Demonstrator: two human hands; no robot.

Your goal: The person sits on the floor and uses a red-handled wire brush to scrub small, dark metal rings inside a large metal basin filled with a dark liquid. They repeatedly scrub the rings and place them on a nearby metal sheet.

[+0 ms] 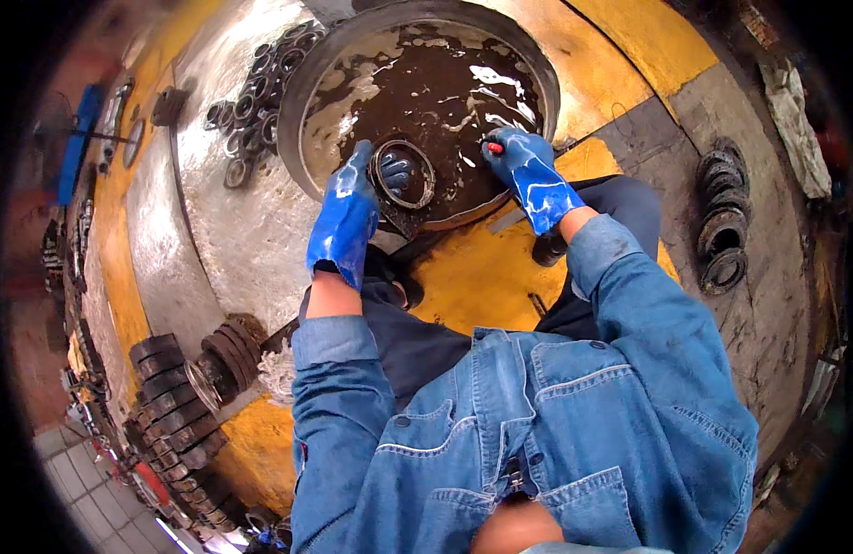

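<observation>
My left hand (350,192), in a blue rubber glove, holds a dark, greasy metal ring (428,181) above the near left rim of a wide round basin (308,148). Its fingertips show through the ring's opening. Brown, murky liquid (426,102) with pale foam patches fills the basin. Over the right side of this basin, my right hand (523,159), gloved the same way, is closed around a tool with a red end (495,148). The rest of that tool is hidden by the glove, so its kind does not show.
Many dark metal rings (251,115) lie heaped left of the basin. More rings (725,217) form a row at the right. Stacked black rings (168,392) and larger ringed parts (228,360) stand at the lower left, beside a pale rag (277,374). The floor (463,286) is yellow and grey.
</observation>
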